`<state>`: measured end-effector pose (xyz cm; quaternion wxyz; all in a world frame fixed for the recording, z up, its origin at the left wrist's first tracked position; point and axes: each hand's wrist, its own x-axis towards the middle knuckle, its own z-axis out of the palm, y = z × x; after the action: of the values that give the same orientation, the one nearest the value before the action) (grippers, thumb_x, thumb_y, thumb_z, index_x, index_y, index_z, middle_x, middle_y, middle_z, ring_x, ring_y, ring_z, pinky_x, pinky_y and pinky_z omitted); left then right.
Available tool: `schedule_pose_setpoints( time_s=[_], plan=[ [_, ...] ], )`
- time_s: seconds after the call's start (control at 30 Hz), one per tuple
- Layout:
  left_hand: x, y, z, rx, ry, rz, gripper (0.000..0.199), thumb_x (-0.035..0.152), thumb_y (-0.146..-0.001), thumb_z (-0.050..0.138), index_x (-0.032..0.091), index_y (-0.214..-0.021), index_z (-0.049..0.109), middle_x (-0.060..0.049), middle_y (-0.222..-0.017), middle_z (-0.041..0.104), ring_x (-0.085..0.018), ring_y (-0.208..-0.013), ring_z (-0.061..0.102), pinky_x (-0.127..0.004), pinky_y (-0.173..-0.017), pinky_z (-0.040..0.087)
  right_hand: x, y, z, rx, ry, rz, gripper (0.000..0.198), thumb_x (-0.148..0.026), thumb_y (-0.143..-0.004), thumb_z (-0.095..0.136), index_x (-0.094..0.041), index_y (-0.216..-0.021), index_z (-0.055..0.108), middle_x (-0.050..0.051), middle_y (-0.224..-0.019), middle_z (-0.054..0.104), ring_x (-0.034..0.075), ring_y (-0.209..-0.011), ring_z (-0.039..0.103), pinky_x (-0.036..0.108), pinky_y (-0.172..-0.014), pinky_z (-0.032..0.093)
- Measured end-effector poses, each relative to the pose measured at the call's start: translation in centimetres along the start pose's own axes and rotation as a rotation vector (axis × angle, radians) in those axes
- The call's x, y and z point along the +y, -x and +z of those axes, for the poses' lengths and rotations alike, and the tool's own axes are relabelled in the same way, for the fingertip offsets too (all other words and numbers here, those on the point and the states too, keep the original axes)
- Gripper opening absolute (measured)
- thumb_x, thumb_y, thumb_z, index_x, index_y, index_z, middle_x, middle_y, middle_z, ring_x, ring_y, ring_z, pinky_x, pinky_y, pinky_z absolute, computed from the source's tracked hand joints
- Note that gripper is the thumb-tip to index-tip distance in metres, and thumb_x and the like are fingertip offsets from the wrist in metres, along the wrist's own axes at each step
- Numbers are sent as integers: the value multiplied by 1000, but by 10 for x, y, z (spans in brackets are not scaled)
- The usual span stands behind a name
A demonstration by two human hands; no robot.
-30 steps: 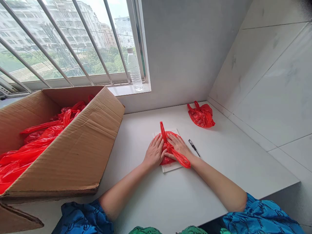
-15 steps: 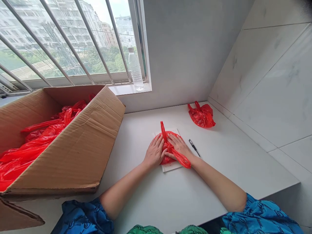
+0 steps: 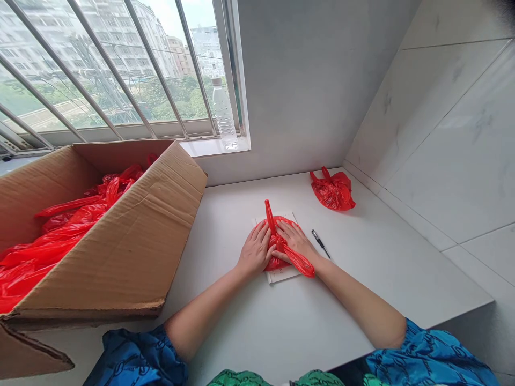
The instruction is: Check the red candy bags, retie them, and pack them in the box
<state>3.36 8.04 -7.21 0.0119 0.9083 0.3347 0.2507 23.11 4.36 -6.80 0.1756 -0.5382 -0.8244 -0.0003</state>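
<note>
A knotted red plastic bag [image 3: 278,264] lies on a white printed pad or booklet [image 3: 282,275] in the middle of the white table. My left hand [image 3: 256,247] rests flat on the bag's left side, fingers stretched out. On its right side lies my right hand [image 3: 295,241], also flat with fingers extended. Between the hands one handle of the bag sticks up, and the other loops out over my right wrist. What the bag contains is hidden. Just right of my right hand is a black-capped pen [image 3: 321,243].
At left stands an open cardboard box [image 3: 116,236] holding several red plastic bags [image 3: 76,225]. Another tied red bag [image 3: 333,190] sits at the table's back right corner. A clear water bottle [image 3: 224,115] stands on the windowsill beside the barred window.
</note>
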Motion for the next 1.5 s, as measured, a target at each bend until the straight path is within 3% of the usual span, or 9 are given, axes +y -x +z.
schedule_pose_setpoints(
  time_s=[0.6, 0.73, 0.87, 0.97, 1.07, 1.2, 1.33, 1.43, 1.5],
  plan=[
    [4, -2, -6, -25, 28, -34, 50, 38, -102, 36, 13, -145, 43, -14, -150, 46, -28, -147, 31, -50, -119, 32, 0, 0, -1, 13, -36, 7, 77, -66, -93, 42, -14, -150, 38, 16, -157, 36, 29, -147, 30, 52, -122, 23],
    [7, 0, -10, -5, 68, -58, 43, 38, -100, 42, 16, -136, 52, -14, -142, 54, -28, -141, 40, -50, -116, 36, 2, 4, -4, 62, -115, -12, 74, -64, -91, 49, -18, -149, 41, 15, -152, 43, 31, -142, 38, 54, -118, 32],
    [14, 6, -24, 4, 182, -70, 35, 36, -97, 47, 21, -127, 57, -10, -135, 59, -25, -131, 51, -46, -112, 40, 1, 10, -14, 184, -255, -90, 55, -57, -90, 56, -23, -133, 58, 12, -137, 59, 31, -130, 53, 52, -109, 44],
    [26, 8, -46, 16, 292, -69, 32, 36, -96, 49, 23, -124, 59, -9, -133, 60, -24, -129, 52, -43, -111, 39, -4, 13, -30, 271, -395, -130, 31, -49, -90, 60, -25, -109, 67, 10, -121, 67, 32, -120, 60, 54, -105, 46],
    [46, 7, -75, -43, 390, -68, 38, 43, -92, 56, 24, -126, 55, -8, -124, 64, -24, -116, 59, -40, -107, 40, -16, 18, -52, 263, -595, -60, 20, -44, -90, 62, -26, -98, 65, 9, -112, 67, 30, -110, 63, 50, -97, 52],
    [75, 6, -111, -288, 398, -203, 55, 64, -79, 66, 21, -112, 55, -3, -86, 67, -21, -75, 63, -30, -68, 46, -41, 30, -79, 280, -821, 33, 18, -42, -86, 69, -26, -90, 62, 6, -95, 64, 23, -87, 66, 39, -78, 59],
    [96, 12, -158, -418, 471, -232, 34, 53, -88, 58, 21, -101, 58, 2, -69, 57, -13, -59, 51, -22, -53, 34, -53, 47, -93, 225, -969, -1, 26, -49, -81, 71, -27, -95, 65, 8, -95, 65, 26, -88, 67, 40, -77, 60],
    [100, 26, -211, -381, 721, -287, 28, 45, -93, 56, 18, -96, 61, 1, -73, 58, -10, -63, 52, -20, -57, 40, -41, 56, -95, 236, -1008, -38, 44, -62, -82, 63, -27, -107, 69, 13, -103, 68, 32, -95, 68, 44, -78, 60],
    [94, 36, -250, -212, 944, -407, 31, 46, -93, 56, 16, -99, 62, -3, -85, 65, -13, -73, 60, -20, -60, 47, -28, 58, -92, 244, -980, 48, 44, -62, -86, 57, -26, -107, 70, 11, -102, 70, 29, -90, 69, 41, -77, 60]
  ],
)
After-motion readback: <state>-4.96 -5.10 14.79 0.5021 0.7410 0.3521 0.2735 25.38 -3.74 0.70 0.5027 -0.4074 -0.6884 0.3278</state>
